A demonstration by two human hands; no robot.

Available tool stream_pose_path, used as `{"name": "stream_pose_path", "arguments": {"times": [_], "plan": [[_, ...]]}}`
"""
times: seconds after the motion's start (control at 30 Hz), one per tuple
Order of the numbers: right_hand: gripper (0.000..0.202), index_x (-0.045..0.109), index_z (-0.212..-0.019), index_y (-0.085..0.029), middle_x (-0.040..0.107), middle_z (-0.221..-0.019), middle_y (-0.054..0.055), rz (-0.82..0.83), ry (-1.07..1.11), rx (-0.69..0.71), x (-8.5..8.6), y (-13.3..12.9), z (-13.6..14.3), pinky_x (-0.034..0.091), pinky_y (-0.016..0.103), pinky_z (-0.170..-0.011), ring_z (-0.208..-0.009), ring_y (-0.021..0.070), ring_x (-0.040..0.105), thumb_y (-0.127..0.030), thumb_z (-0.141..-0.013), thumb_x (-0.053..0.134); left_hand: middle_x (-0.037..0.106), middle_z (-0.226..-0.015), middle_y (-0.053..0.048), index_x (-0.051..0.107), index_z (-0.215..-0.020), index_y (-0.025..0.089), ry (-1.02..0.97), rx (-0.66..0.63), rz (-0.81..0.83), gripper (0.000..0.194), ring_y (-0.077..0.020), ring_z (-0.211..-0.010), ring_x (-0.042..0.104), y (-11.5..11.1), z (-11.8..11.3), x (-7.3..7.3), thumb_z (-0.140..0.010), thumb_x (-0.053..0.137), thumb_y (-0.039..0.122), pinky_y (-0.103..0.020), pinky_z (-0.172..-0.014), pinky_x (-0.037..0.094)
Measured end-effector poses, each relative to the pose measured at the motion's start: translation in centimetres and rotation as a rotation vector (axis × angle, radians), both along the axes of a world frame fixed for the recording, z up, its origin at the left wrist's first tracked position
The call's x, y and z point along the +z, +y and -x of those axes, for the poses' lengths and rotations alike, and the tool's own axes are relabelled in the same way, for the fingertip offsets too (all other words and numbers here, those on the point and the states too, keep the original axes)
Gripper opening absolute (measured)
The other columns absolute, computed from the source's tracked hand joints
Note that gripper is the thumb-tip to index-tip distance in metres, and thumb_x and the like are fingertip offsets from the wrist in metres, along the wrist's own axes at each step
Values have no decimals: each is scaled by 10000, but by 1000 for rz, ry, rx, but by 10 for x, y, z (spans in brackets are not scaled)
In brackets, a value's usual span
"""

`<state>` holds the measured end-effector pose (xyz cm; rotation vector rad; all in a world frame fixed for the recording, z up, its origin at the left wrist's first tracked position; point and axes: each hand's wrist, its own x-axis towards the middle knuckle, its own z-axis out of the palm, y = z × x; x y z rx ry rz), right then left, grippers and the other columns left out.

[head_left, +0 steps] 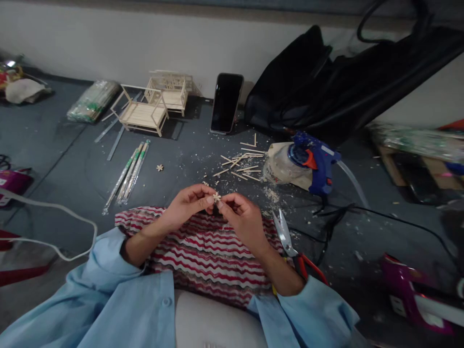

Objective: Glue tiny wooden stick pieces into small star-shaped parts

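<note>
Between the fingertips of my left hand (192,205) and my right hand (242,215) is a small pale wooden flower-shaped piece (216,197). Both hands pinch it from opposite sides, above the edge of a red and white striped cloth (203,256). A second wooden flower (160,167) lies on the dark table to the left. Short cut wooden sticks (241,159) and crumbs are scattered beyond my hands. A blue hot glue gun (321,166) rests against a clear plastic container (282,164) at the right. Scissors with red handles (286,234) lie beside my right forearm, blades apart.
Two miniature wooden bench frames (143,116) stand at the back left. Wrapped stick bundles (128,176) and a larger packet (93,100) lie near them. A phone (226,103) leans upright by the wall, next to a black bag (300,92). A black cable (395,220) crosses the right side.
</note>
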<state>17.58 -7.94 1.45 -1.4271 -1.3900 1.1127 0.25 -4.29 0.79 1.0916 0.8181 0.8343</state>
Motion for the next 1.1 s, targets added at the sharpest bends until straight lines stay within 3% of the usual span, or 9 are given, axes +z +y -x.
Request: {"name": "stream_pose_path", "arguments": {"times": [0.2,0.4,0.57,0.8,1.1], "plan": [[101,690,-835,-202,692,-737,-3,3,52,63,-1,0,1,468,237,-606,-639,133,603,-288,-822,639,645,-799,2,665,-865,143,-22,57,19,263,-89,-693,596,0,-1,-4,-749,789,344,-218,-675,491],[123,707,-902,-204,720,-811,10,-72,-36,-72,4,1,-2,498,241,-648,-694,141,638,-260,-833,622,633,-747,13,637,-848,137,23,42,28,297,-92,-622,620,1,0,2,-734,793,362,-229,-631,523],[135,725,-940,-228,741,-881,10,-137,-83,-37,6,-1,-1,510,245,-667,-753,147,662,-273,-861,626,636,-739,6,656,-820,123,57,16,26,322,-74,-590,584,1,0,2,-707,805,386,-204,-579,502],[101,730,-899,-234,743,-874,11,-195,-122,-8,5,0,0,510,264,-709,-796,160,669,-270,-864,642,633,-708,11,673,-850,121,115,-6,23,318,-70,-553,564,1,1,2,-717,792,384,-198,-540,461],[94,702,-815,-213,704,-777,-2,-176,-152,-12,5,2,-1,483,247,-661,-692,137,622,-270,-852,637,629,-699,21,675,-848,128,69,-14,59,309,-68,-552,562,2,1,5,-703,809,366,-200,-550,466]]}}
